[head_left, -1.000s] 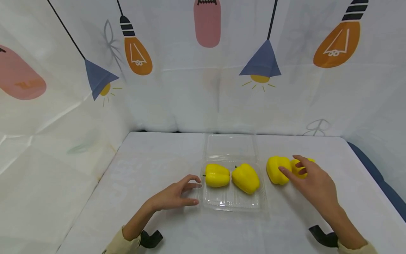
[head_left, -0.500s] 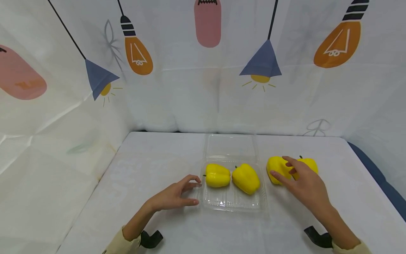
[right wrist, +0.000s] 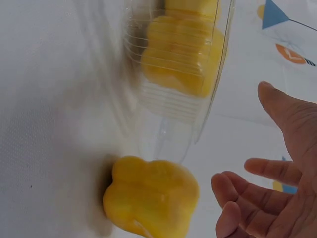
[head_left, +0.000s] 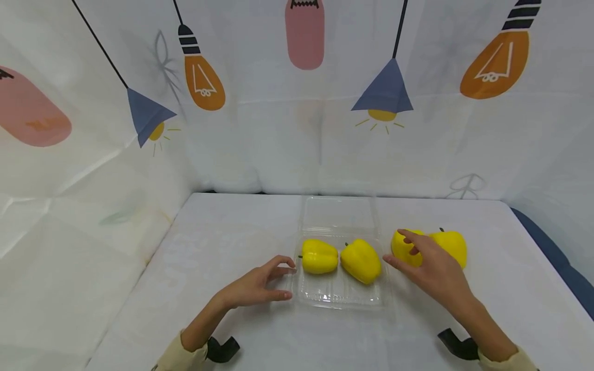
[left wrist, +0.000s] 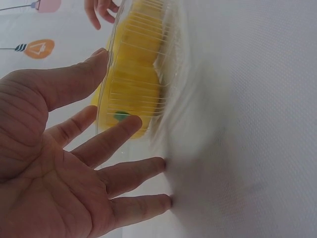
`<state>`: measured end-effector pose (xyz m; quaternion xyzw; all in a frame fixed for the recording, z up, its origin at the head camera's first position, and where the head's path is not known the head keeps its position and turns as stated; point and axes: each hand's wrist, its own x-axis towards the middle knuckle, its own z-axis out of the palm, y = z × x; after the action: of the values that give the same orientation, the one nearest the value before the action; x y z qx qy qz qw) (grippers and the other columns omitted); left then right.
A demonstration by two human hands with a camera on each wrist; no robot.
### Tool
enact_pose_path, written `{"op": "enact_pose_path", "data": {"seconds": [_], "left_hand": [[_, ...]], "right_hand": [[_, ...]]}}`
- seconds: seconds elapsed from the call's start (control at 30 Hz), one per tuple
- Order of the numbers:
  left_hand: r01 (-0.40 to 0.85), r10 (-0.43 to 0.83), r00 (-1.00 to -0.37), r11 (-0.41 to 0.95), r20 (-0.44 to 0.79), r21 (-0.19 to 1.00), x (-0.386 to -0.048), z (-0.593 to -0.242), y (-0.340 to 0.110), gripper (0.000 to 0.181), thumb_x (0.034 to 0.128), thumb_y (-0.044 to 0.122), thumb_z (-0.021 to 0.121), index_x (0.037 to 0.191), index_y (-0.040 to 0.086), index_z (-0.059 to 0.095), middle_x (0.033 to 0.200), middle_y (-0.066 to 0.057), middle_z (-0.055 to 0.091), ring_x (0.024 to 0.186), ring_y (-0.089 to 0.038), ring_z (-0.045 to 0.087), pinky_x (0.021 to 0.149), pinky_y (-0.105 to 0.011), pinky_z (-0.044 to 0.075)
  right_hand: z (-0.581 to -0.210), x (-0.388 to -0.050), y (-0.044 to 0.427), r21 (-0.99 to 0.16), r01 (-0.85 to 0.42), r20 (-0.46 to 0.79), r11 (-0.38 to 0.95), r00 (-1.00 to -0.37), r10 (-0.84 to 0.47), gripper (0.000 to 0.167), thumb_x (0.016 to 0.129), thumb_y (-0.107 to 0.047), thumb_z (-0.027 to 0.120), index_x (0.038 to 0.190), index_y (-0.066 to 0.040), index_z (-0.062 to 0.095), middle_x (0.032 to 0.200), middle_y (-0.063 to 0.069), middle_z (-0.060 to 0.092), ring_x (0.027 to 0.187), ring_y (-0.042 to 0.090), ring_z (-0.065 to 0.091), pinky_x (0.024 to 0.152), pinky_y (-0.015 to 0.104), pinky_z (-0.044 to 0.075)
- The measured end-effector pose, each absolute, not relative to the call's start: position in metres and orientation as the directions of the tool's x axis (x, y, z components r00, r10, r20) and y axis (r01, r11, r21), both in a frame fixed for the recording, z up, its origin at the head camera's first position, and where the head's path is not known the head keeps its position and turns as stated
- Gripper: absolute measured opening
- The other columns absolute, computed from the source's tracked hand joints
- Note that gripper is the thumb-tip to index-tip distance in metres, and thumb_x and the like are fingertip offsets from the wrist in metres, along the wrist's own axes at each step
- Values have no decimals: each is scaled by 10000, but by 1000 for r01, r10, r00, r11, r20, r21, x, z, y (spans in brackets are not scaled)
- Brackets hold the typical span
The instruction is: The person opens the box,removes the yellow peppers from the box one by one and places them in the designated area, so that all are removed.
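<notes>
Two yellow bell peppers, one on the left (head_left: 320,256) and one on the right (head_left: 361,261), lie side by side in a clear plastic clamshell box (head_left: 331,297), whose lid is laid back. At the box's left side is my left hand (head_left: 254,284), thumb and fingers spread; in the left wrist view they overlap the box wall, but contact is unclear. My right hand (head_left: 436,270) hovers right of the box, fingers loosely bent and holding nothing. It partly hides another yellow pepper (right wrist: 151,196), which stands on the table. Beside that sits one more pepper (head_left: 455,247), with a dark green stem.
The white table (head_left: 232,221) ends at a white curtain (head_left: 269,144) printed with lamps and bulbs. A dark blue surface (head_left: 552,247) shows past the table's right edge. Black curved pieces (head_left: 224,349) sit at both wrists.
My right hand has moved left, from over the far right pepper to over the nearer one, bringing the far right pepper into fuller view. My left hand and the box look unmoved.
</notes>
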<state>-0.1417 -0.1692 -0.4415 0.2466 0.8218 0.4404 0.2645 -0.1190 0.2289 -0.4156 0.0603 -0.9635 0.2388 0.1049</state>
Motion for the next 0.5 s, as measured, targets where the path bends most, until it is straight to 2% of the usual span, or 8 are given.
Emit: {"op": "enact_pose_path", "data": {"seconds": [0.3,0.5], "left_hand": [[184,642,-736,495,-214,849,-143,-444,-169,614,898,341,739,1384,235,379,1428,-2,533,1360,-215,432,1074,-576,327],[178,639,-738,493,-215,851,-142,-444,-169,602,900,321,741,1380,240,387,1422,21,537,1357,-218,439,1076,-576,325]], "right_hand": [[-419,-120,226,-446,-210,224,870,-967,-119,769,834,-639,672,1383,-118,535,1185,134,643,954,285,618,692,453,535],[-421,-119,222,-443,-281,236,851,-953,-191,749,853,-624,659,1399,-130,527,1311,131,601,1000,290,629,807,525,526]]}}
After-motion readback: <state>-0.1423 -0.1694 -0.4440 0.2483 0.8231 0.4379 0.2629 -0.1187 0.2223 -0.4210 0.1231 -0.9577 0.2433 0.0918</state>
